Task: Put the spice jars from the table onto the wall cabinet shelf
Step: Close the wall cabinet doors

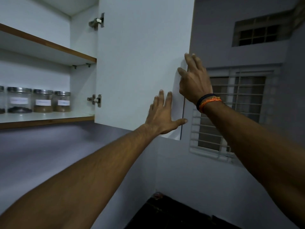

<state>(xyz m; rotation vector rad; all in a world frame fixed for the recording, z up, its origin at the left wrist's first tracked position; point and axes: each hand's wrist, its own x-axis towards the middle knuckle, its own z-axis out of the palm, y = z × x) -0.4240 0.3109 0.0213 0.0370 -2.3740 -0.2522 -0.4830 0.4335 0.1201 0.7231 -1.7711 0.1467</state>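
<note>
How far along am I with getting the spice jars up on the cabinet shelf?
Nearly finished, it seems. Done: spice jars stand in a row on the lower shelf. In hand: no jar; your left hand lies flat on the open cabinet door and your right hand holds its free edge. Left: probably closing the door. The table is out of view, so remaining jars can't be ruled out.

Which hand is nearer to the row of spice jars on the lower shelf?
Left. The left hand lies flat on the open cabinet door, the right hand holds the door's outer edge, farther from the spice jars.
</note>
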